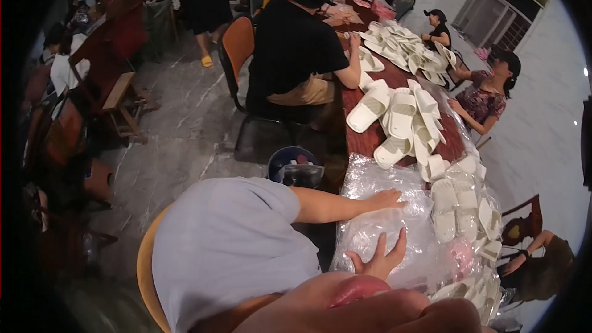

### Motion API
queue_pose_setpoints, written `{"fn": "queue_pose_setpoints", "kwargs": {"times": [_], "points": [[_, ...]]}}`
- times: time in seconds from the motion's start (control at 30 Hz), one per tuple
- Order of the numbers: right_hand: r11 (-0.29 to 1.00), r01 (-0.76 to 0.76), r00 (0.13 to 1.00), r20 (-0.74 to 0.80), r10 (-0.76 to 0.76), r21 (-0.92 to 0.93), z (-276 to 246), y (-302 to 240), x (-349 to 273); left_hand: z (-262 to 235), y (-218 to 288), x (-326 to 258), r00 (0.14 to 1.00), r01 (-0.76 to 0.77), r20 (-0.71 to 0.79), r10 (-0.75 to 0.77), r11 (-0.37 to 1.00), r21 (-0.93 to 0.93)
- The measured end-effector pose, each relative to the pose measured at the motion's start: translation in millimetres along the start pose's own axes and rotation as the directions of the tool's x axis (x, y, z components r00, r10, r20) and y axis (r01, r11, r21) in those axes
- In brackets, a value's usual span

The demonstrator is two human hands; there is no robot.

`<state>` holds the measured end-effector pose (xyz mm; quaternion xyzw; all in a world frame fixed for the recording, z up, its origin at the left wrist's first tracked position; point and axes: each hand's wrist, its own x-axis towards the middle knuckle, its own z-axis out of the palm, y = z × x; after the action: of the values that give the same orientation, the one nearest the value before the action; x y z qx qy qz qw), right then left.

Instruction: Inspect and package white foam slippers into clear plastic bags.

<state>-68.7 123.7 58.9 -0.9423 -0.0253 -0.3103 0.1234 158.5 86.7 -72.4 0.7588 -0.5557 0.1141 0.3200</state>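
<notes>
My left hand (pixel 383 200) lies flat on a stack of clear plastic bags (pixel 364 176) on the dark red table (pixel 359 139), fingers stretched out. Closer to me, my right hand (pixel 383 258) is over the same shiny plastic, its fingers spread and nothing seen in them. Just past the plastic, pairs of cream slippers (pixel 455 206) sit in rows, apparently in clear wrapping. A pink bundle (pixel 461 255) is beside them. Loose cream slippers (pixel 399 111) form a heap farther up the table.
A co-worker in a black shirt (pixel 299 49) sits at the table on an orange-backed chair (pixel 237 49). Other people sit along its far side. A larger slipper pile (pixel 404 46) covers the table's far end. A dark blue bucket (pixel 285 159) stands on the floor. A wooden stool (pixel 120 92) is at left.
</notes>
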Motion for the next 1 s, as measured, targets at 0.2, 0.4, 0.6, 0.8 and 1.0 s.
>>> {"fn": "queue_pose_setpoints", "kwargs": {"times": [0.2, 0.4, 0.6, 0.8, 1.0], "points": [[0.947, -0.178, 0.915, 0.308, 0.259, -0.269, 26, 26, -2, 7, -13, 4, 0.996, 0.093, 0.014, -0.092, 0.988, -0.119], [0.766, -0.396, 0.834, -0.152, 0.531, 0.506, 30, 92, -79, -23, 12, 5, 0.997, 0.063, 0.051, -0.062, 0.998, -0.019], [0.467, -0.302, 0.663, -0.168, 0.729, 0.831, 11, 106, -119, -15, 11, -5, 0.981, 0.184, -0.022, -0.194, 0.955, -0.231], [0.001, -0.081, 0.193, 0.014, 0.981, 0.997, 23, 115, -127, -20, 4, 9, 0.875, 0.415, 0.124, -0.468, 0.595, -0.688], [-0.02, -0.181, 0.305, 0.075, 0.95, 0.983, 42, 123, -118, -89, -19, 50, 0.951, 0.104, -0.183, -0.25, 0.813, -0.572]]}}
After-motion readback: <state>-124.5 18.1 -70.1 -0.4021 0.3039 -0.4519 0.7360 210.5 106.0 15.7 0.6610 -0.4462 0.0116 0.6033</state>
